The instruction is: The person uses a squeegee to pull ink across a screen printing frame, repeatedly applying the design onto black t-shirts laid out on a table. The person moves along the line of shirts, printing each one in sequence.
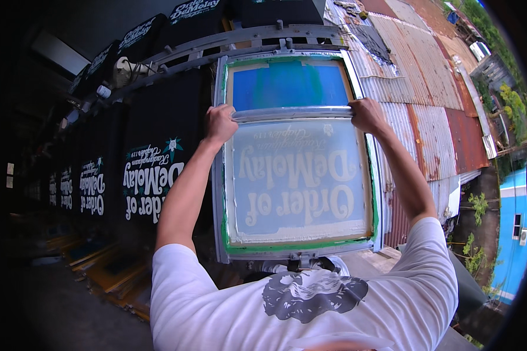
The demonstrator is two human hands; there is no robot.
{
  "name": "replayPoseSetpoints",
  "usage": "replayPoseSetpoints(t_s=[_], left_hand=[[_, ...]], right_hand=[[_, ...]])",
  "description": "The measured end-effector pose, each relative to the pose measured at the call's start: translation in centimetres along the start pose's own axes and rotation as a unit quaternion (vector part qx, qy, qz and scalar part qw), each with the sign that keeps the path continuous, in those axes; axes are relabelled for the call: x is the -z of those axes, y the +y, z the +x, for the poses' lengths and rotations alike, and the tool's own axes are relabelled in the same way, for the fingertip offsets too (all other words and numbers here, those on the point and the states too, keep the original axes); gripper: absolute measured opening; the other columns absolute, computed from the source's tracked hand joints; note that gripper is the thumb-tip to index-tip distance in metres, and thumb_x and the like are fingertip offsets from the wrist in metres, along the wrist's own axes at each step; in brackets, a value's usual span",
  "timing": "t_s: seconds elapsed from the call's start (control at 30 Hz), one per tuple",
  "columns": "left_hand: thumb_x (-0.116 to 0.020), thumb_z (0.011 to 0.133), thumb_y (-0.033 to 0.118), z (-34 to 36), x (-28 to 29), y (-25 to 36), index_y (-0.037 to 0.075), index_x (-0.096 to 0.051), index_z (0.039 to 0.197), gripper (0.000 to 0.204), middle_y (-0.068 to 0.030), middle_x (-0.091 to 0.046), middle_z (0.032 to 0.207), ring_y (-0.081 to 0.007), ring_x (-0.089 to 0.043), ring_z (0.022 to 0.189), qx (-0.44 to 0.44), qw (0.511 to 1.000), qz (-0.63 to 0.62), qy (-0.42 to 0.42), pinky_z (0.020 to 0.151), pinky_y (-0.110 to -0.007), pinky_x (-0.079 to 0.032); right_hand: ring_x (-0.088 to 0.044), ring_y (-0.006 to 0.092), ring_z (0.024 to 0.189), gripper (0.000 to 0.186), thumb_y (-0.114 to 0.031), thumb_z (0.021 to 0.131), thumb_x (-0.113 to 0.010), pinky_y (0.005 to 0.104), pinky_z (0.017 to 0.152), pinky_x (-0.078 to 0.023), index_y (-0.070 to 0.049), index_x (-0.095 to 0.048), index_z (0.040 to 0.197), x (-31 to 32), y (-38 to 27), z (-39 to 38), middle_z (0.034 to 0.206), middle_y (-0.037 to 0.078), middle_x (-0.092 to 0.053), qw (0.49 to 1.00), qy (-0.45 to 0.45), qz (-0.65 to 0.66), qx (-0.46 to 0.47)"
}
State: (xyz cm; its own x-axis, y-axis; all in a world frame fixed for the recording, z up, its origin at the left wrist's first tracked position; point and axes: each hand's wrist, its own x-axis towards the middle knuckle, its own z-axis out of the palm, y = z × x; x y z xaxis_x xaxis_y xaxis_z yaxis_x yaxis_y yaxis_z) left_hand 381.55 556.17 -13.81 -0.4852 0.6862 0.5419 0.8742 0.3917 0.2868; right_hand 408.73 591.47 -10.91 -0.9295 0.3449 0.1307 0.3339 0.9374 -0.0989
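Observation:
A screen-printing frame [377, 199] with green-taped edges lies in front of me. Its mesh shows pale lettering, upside down from here, with a blue band across the far end. Across the mesh runs a long metal-handled squeegee [293, 114]. My left hand [221, 124] is closed round the squeegee's left end, and my right hand [368, 116] grips its right end. Both arms reach forward, nearly straight. A white ink film covers part of the mesh, thickest along the near edge. Whatever lies under the screen is hidden.
Black printed shirts [152, 158] hang or lie in a row to the left. A metal rail [234, 40] crosses beyond the screen, with a pale clamp-like fitting [123, 71] on it. Rusty corrugated roofing [421, 88] lies to the right. Wooden-edged frames [108, 269] are stacked low at left.

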Motion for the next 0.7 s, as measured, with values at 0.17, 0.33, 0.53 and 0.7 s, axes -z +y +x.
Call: replayPoseSetpoints(t_s=[0.17, 0.33, 0.53, 0.7], left_hand=[[-0.058, 0.071, 0.003, 2.6, 0.1, -0.1, 0.004, -0.065, 0.072, 0.007, -0.0189, -0.069, 0.081, -0.043, -0.067, 0.079, 0.087, 0.994, 0.022, -0.066, 0.07, -0.05, -0.054], [-0.058, 0.072, 0.003, -1.2, -1.0, -0.1, 0.004, -0.065, 0.073, 0.007, -0.0198, -0.069, 0.081, -0.0425, -0.067, 0.079, 0.096, 0.994, 0.0, -0.042, 0.071, -0.049, -0.055], [-0.06, 0.066, -0.001, -10.9, 1.8, 4.3, 0.003, -0.065, 0.073, 0.009, -0.0169, -0.068, 0.077, -0.0403, -0.066, 0.074, 0.062, 0.998, 0.009, -0.019, 0.07, -0.048, -0.054], [-0.063, 0.057, -0.002, -22.0, 7.4, 11.2, 0.005, -0.065, 0.075, 0.019, -0.0117, -0.064, 0.073, -0.0343, -0.063, 0.069, 0.009, 1.0, -0.02, -0.022, 0.068, -0.044, -0.048]], right_hand=[[-0.07, 0.0388, 0.079, 0.025, -0.004, 0.075, -0.063, 0.0488, 0.071, -0.054, -0.01, -0.079, 0.093, 0.2, 0.1, 3.1, 0.084, 0.019, -0.073, 0.999, -0.035, 0.0, -0.015], [-0.071, 0.0389, 0.08, 0.025, -0.007, 0.07, -0.062, 0.0485, 0.073, -0.056, -0.011, -0.079, 0.089, -1.6, -0.6, 0.8, 0.08, 0.018, -0.072, 0.999, -0.034, -0.018, -0.024], [-0.07, 0.0361, 0.07, 0.015, -0.007, 0.067, -0.063, 0.0465, 0.065, -0.056, -0.011, -0.074, 0.076, -1.6, -3.5, -10.4, 0.072, 0.015, -0.07, 0.999, -0.037, -0.003, -0.011], [-0.068, 0.0265, 0.067, 0.009, -0.004, 0.064, -0.069, 0.0424, 0.059, -0.054, -0.011, -0.068, 0.069, -1.4, -7.0, -24.3, 0.071, 0.007, -0.068, 0.998, 0.0, 0.054, 0.011]])
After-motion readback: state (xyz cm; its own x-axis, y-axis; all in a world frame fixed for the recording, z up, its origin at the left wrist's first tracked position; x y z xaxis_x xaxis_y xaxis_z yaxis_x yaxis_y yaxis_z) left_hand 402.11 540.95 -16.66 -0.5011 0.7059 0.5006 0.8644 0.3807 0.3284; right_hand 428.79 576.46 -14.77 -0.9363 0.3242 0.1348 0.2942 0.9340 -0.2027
